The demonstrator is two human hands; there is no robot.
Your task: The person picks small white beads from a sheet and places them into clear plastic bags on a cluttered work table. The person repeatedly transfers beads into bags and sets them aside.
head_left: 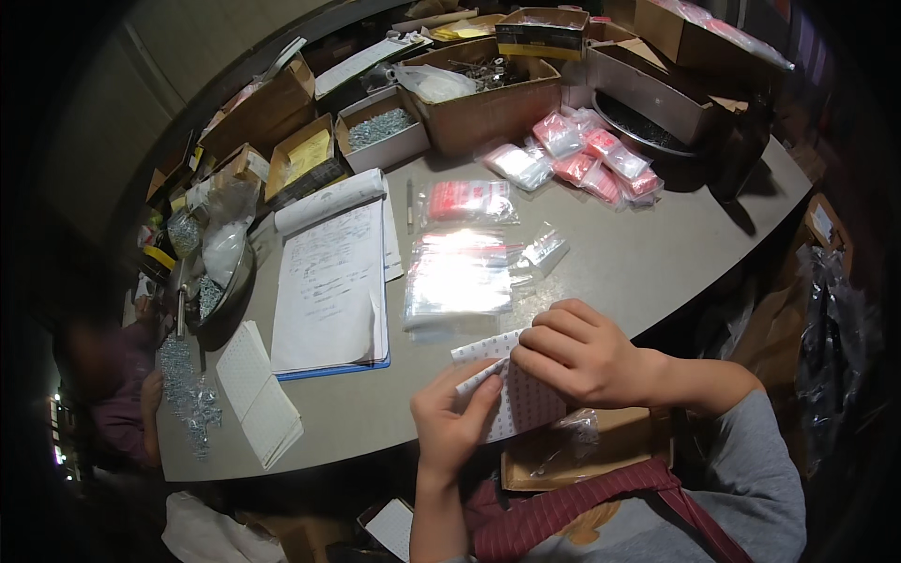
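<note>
An open cardboard box, with a crumpled clear bag inside, is positioned below the table edge, apparently to keep it within short reach. Above it, a white printed sheet is held in front of the body, at the near edge of the table. Its left side is pinched by the left hand, nearly closed, with the thumb laid on top; the sheet is presumably steadied by this grip. Its upper edge is gripped by the right hand, whose fingers are curled over tightly, seemingly to control the fold; the right thumb cannot be made out.

Beyond the hands, flat clear bags are stacked, probably for easy pick-up. To the left, folded printed sheets are laid near the edge, and a paper pad is supported by a blue board, likely for a firm writing surface. Small metal parts are spread at the far left.

Farther back, red-and-white packets are heaped. Along the rear, more small parts are contained in a white box, beside a large carton, presumably so that the working area is left accessible.
</note>
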